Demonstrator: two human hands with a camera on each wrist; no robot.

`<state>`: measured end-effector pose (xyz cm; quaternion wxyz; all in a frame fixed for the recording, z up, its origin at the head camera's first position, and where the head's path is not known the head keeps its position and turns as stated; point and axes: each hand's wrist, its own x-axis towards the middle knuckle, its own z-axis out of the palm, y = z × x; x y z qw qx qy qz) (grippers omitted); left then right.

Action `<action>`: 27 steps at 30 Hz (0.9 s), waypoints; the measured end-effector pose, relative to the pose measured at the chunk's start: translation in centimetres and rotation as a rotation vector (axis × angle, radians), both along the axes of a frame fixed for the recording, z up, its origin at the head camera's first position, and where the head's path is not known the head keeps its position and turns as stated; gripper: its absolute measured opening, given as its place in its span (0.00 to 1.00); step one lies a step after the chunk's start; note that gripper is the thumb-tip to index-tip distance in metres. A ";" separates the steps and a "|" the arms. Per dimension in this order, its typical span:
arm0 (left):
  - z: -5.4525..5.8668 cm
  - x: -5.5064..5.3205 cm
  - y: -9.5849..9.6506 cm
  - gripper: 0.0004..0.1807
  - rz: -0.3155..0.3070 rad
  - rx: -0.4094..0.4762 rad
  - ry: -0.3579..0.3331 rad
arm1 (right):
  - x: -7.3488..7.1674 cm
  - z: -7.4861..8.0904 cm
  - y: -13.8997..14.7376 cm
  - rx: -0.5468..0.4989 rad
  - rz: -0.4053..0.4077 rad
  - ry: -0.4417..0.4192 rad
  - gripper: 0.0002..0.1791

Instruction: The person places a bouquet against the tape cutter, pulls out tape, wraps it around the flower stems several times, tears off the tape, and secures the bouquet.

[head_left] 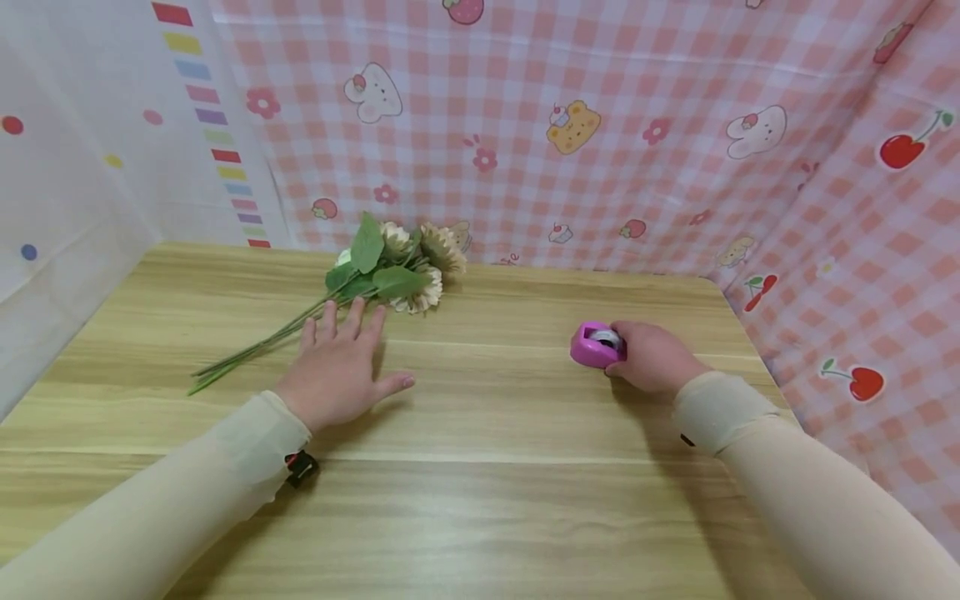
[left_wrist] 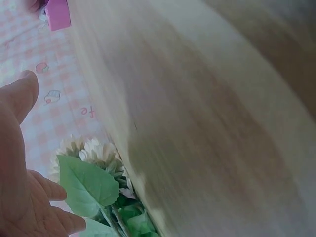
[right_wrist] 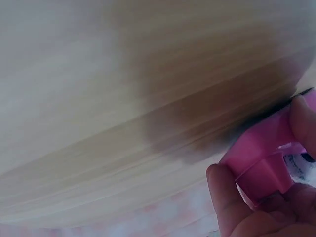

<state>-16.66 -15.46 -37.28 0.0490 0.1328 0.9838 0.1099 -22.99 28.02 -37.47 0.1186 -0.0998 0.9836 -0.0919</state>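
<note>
A pink tape dispenser [head_left: 588,350] with a clear roll of tape in it stands on the right part of the wooden table. My right hand [head_left: 654,357] grips it from its right side; in the right wrist view, thumb and fingers pinch the dispenser [right_wrist: 261,148]. Over the table's left part my left hand [head_left: 336,367] is spread, holding nothing. Just beyond its fingertips lies a bunch of artificial flowers [head_left: 397,265], cream blooms with green leaves, stems running toward the front left. The left wrist view has a green leaf [left_wrist: 86,185] close to the fingers; contact cannot be told.
A pink checked cloth [head_left: 480,125] with cartoon prints hangs behind the table [head_left: 465,517] and along its right side. On the left hangs a white cloth [head_left: 67,167] with coloured dots. A dark strap piece [head_left: 302,468] shows at the left wrist.
</note>
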 end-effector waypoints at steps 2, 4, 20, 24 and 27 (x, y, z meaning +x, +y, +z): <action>0.0 0.1 0.0 0.59 -0.001 0.001 0.002 | 0.2 0.1 -1.0 -0.003 0.012 -0.001 0.38; 0.0 0.1 0.0 0.59 0.001 0.000 -0.002 | 0.5 0.3 -2.1 -0.013 0.020 -0.009 0.39; -0.2 0.2 0.2 0.60 0.005 -0.001 -0.007 | 2.4 0.7 -10.8 -0.025 0.107 -0.034 0.38; -0.3 0.1 0.2 0.60 0.004 -0.004 -0.006 | 2.6 0.8 -12.4 -0.026 0.132 -0.030 0.37; -0.3 0.1 0.1 0.60 0.007 -0.003 -0.009 | 2.7 0.8 -13.5 -0.019 0.148 -0.030 0.37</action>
